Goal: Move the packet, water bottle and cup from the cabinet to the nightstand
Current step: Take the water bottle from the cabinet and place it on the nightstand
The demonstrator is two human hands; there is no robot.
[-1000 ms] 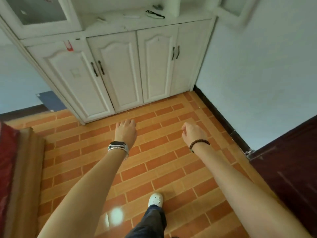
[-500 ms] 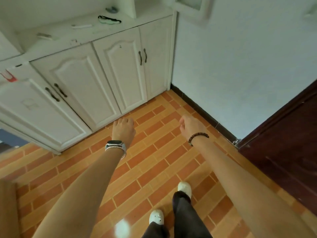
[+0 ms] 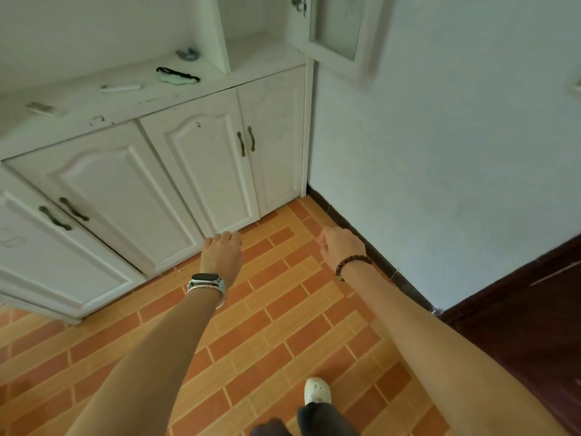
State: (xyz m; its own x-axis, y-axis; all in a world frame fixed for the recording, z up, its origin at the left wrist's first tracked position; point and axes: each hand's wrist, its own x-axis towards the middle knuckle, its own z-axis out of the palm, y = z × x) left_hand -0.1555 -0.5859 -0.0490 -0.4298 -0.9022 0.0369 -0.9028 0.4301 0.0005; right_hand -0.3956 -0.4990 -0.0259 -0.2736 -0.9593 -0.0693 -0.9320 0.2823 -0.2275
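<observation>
The left hand (image 3: 221,254) and the right hand (image 3: 342,247) are held out with fingers loosely curled; nothing is gripped. The cabinet (image 3: 201,171) is seen just ahead of the left hand, lower doors closed.

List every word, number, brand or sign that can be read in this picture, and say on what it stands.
No text here can be read.
The watch: its screen is dark and no digits show.
The faint mark on the far-left door of the cabinet: too blurred to read.
The small flat item on the cabinet's ledge: too blurred to tell whether it bears print.
</observation>
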